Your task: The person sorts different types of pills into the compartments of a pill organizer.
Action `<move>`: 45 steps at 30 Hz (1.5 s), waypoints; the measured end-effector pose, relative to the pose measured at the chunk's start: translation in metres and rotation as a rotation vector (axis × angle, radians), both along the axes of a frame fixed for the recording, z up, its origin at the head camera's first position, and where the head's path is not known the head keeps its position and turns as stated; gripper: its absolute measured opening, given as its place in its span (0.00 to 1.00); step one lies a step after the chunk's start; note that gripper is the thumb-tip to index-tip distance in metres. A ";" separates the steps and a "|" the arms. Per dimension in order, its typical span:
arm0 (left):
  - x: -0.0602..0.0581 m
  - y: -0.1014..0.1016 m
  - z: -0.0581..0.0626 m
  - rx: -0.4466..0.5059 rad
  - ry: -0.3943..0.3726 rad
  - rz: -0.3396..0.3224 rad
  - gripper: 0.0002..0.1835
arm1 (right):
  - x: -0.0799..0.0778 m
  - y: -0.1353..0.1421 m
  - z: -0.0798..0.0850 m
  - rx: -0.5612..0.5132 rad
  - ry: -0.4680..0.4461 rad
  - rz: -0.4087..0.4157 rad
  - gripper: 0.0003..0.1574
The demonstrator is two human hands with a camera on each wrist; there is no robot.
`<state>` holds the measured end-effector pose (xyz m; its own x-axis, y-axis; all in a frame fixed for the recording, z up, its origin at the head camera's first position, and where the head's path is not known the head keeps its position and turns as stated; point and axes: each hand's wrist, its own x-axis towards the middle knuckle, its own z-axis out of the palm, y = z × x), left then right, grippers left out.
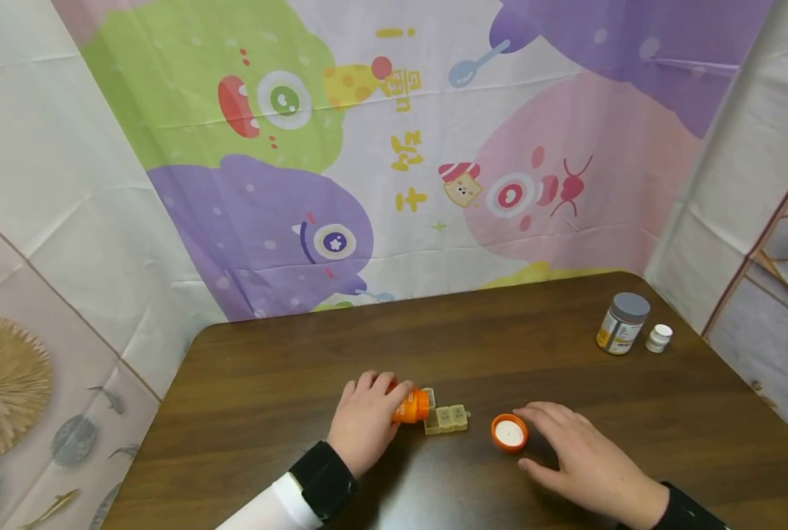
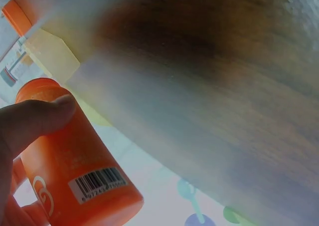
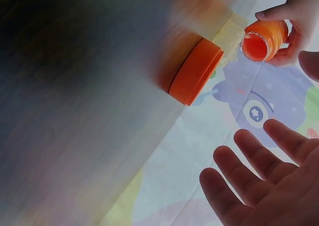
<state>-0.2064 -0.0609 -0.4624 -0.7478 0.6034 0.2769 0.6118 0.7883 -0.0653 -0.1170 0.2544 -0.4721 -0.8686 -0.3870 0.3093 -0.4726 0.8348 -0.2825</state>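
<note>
My left hand [image 1: 366, 421] grips an orange pill bottle [image 1: 410, 406], tilted on its side with its uncapped mouth toward the right. In the left wrist view, the thumb presses the bottle [image 2: 75, 161] near its neck, above a barcode label. Just under and beside the mouth lies a translucent yellow pill organizer [image 1: 448, 419] with several compartments; one lid stands up near the bottle. To the right, an orange bottle cap [image 1: 509, 433] rests with its white inside facing up. My right hand [image 1: 582, 460] is beside the cap, fingers [image 3: 249, 146] extended, holding nothing.
A larger jar with a grey lid [image 1: 622, 324] and a small white bottle [image 1: 659, 338] stand at the back right of the brown wooden table [image 1: 288, 368]. Behind the table hangs a cartoon-printed cloth [image 1: 420, 243].
</note>
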 end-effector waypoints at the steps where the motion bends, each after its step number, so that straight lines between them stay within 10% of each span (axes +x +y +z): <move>1: 0.000 0.000 0.000 0.001 0.004 -0.002 0.32 | 0.000 0.000 0.000 0.000 0.001 0.000 0.37; 45: 0.001 0.005 0.003 -0.061 0.088 -0.096 0.26 | 0.001 0.000 0.000 -0.010 0.019 0.020 0.37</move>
<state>-0.2052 -0.0557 -0.4595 -0.6602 0.6888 0.2995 0.6742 0.7192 -0.1680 -0.1159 0.2543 -0.4722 -0.8547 -0.4009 0.3298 -0.4944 0.8222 -0.2819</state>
